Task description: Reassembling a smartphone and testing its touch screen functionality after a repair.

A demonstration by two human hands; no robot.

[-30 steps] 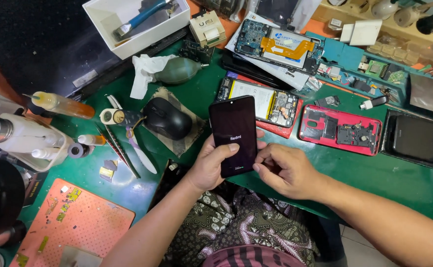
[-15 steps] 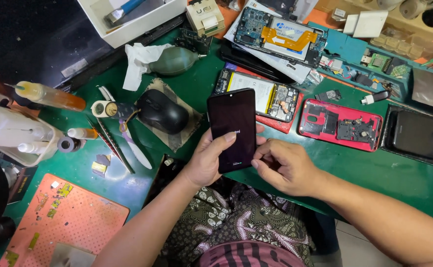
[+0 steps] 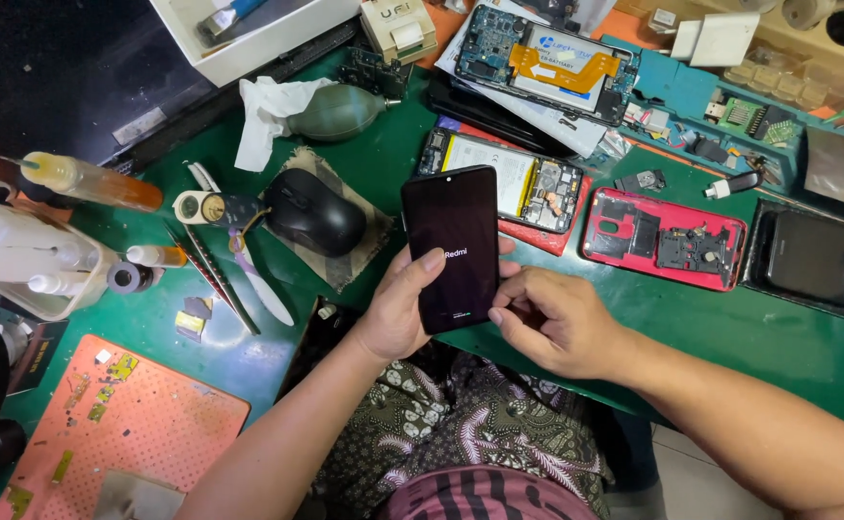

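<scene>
A black smartphone (image 3: pixel 453 231) with a dark screen and a small white logo is held upright over the green table edge. My left hand (image 3: pixel 398 313) grips its lower left side, thumb lying across the screen. My right hand (image 3: pixel 557 323) is at the phone's lower right edge, fingers curled and touching its side. Behind the phone lies an opened phone (image 3: pixel 528 183) with its battery and board exposed, on a red case.
A black mouse (image 3: pixel 314 214) sits on a cloth pad to the left. A red back cover (image 3: pixel 665 241) and a dark phone (image 3: pixel 822 262) lie to the right. Tweezers (image 3: pixel 212 277), bottles, a green air blower (image 3: pixel 340 113) and an orange mat (image 3: pixel 104 424) fill the left.
The view has shifted slightly. Both hands keep the phone in much the same hold; my left thumb has moved further onto the screen.
</scene>
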